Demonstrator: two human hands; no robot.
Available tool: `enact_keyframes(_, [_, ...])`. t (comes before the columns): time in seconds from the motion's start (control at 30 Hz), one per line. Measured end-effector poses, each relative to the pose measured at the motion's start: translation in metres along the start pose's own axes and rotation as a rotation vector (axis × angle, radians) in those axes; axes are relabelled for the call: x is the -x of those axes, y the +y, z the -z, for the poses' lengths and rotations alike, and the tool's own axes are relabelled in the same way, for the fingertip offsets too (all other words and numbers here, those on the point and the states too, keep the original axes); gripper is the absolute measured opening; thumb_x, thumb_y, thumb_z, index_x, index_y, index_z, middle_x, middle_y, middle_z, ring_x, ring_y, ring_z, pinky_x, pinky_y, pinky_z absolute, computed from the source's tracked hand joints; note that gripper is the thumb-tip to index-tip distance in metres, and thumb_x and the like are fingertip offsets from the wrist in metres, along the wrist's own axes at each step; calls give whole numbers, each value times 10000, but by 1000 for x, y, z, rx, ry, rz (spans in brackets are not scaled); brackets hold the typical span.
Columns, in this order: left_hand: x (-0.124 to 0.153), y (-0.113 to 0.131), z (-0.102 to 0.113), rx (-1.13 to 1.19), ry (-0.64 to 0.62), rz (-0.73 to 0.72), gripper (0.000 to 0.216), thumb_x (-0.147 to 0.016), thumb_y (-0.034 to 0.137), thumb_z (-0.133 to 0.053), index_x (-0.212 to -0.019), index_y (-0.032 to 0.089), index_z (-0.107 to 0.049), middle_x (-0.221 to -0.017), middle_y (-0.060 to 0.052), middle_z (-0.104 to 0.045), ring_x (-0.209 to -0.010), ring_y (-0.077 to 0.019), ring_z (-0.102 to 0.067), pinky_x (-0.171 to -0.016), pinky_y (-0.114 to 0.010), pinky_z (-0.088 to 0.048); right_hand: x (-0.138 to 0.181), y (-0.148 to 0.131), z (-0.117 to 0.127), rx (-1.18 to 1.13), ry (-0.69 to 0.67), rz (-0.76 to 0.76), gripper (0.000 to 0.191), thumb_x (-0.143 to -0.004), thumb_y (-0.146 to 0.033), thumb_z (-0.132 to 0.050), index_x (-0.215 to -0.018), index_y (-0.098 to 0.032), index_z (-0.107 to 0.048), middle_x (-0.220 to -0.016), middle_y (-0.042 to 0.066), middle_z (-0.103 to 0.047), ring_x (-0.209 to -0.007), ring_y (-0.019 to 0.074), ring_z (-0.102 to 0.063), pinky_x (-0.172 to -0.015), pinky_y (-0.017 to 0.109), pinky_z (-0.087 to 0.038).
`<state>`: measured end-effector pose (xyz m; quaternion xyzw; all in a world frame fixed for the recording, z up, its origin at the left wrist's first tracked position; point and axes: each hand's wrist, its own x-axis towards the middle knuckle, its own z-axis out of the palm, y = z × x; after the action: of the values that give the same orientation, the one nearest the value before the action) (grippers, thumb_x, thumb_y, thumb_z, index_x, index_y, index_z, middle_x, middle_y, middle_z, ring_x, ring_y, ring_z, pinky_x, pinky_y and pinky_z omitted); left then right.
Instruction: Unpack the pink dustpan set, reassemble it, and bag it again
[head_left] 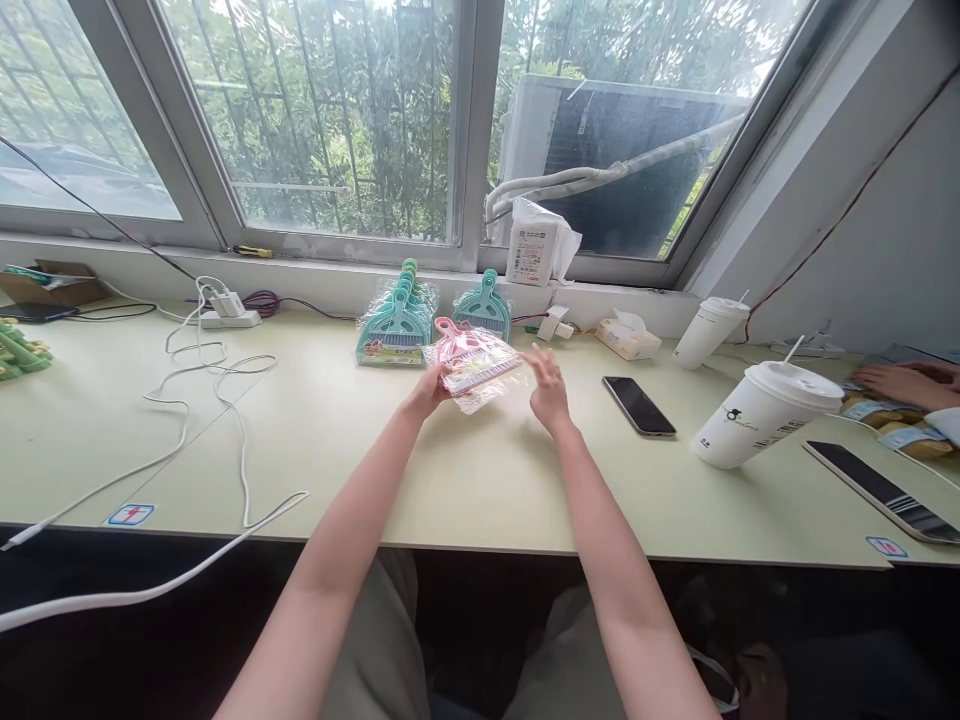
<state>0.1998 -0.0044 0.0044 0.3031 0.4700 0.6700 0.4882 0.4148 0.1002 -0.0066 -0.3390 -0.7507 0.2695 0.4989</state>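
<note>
My left hand [429,388] grips the near left corner of a pink mini dustpan-and-brush set in clear plastic wrap [474,361], lifted just above the pale green table [315,440]. My right hand [547,385] hovers open just right of the pink pack, fingers spread, not clearly touching it. Behind the pack lies a stack of teal sets in wrap [396,325], and one more teal set [484,308] leans by the window sill.
A black phone [639,405] lies right of my right hand. A white lidded cup with straw [761,415], a second cup [709,332], a tissue box [628,336] and a tablet [881,492] follow. Another person's hand [896,383] rests far right. White cables [202,390] trail left.
</note>
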Motion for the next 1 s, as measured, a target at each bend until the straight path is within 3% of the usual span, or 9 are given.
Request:
enact_keyframes(0.1, [0, 0, 7, 1, 0, 19, 419, -697, 222, -535, -1100, 117, -588, -1037, -130, -682, -951, -266, -649, -809, -416, -575, 0, 2, -2, 12, -160, 123, 437, -788, -157, -598, -1192, -323, -624, -1391, -22, -514, -1398, 222, -314, -1138, 478, -267])
enact_keyframes(0.23, [2, -2, 15, -74, -64, 78, 392, -722, 249, -546, -1092, 126, -592, -1003, -134, -690, -869, -252, -670, -798, -396, -567, -2, 1, -5, -239, -55, 52, 156, -781, -316, -668, -912, -282, -746, -1336, 0, -567, -1344, 243, -395, -1134, 467, -272])
enact_keyframes(0.3, [4, -2, 17, -136, -173, 135, 401, -729, 257, -578, -1106, 121, -591, -991, -140, -692, -823, -247, -673, -780, -409, -569, -3, 2, -5, -369, -56, 2, 158, -767, -363, -682, -858, -260, -759, -1325, 22, -578, -1295, 244, -458, -1100, 428, -332])
enact_keyframes(0.43, [10, 0, 14, -254, -412, 237, 419, -751, 270, -614, -1129, 94, -581, -978, -156, -694, -842, -251, -680, -773, -416, -570, -3, 10, -10, -475, -60, -85, 211, -765, -380, -673, -897, -239, -757, -1320, 39, -585, -1229, 228, -522, -1017, 365, -427])
enact_keyframes(0.57, [12, 0, 11, -338, -484, 232, 455, -766, 302, -621, -1172, 115, -538, -918, -133, -705, -768, -234, -694, -693, -361, -566, -4, 19, -16, -503, -67, -272, 407, -688, -299, -723, -1091, -251, -693, -1209, 27, -657, -1044, 190, -632, -879, 338, -528])
enact_keyframes(0.67, [12, 2, 12, -448, -452, 228, 524, -771, 369, -621, -1221, 127, -506, -808, -107, -701, -636, -212, -681, -511, -261, -488, -4, 19, -15, -579, -143, -461, 698, -613, -228, -765, -1278, -267, -557, -1073, 6, -706, -826, 156, -678, -706, 316, -578])
enact_keyframes(0.83, [10, 0, 8, -502, -331, 75, 611, -764, 547, -584, -1243, 170, -544, -771, -69, -683, -545, -145, -611, -513, -242, -443, -4, 17, -10, -618, -116, -623, 398, -558, -209, -779, -937, -119, -697, -783, 40, -720, -649, 147, -654, -638, 273, -551])
enact_keyframes(0.93, [3, -8, 10, -601, -215, -175, 635, -633, 446, -743, -1194, 200, -579, -865, -56, -683, -613, -151, -608, -600, -265, -461, -5, 22, -15, -572, -18, -579, 383, -501, -229, -791, -857, -132, -689, -751, 30, -717, -665, 160, -649, -641, 282, -533])
enact_keyframes(1.0, [-6, -15, 15, -720, -50, -271, 472, -621, 443, -751, -1016, 205, -645, -807, -42, -664, -661, -183, -612, -636, -285, -450, -7, 26, -21, -483, 24, -516, 381, -484, -247, -785, -836, -146, -682, -764, 34, -724, -710, 177, -653, -660, 292, -525])
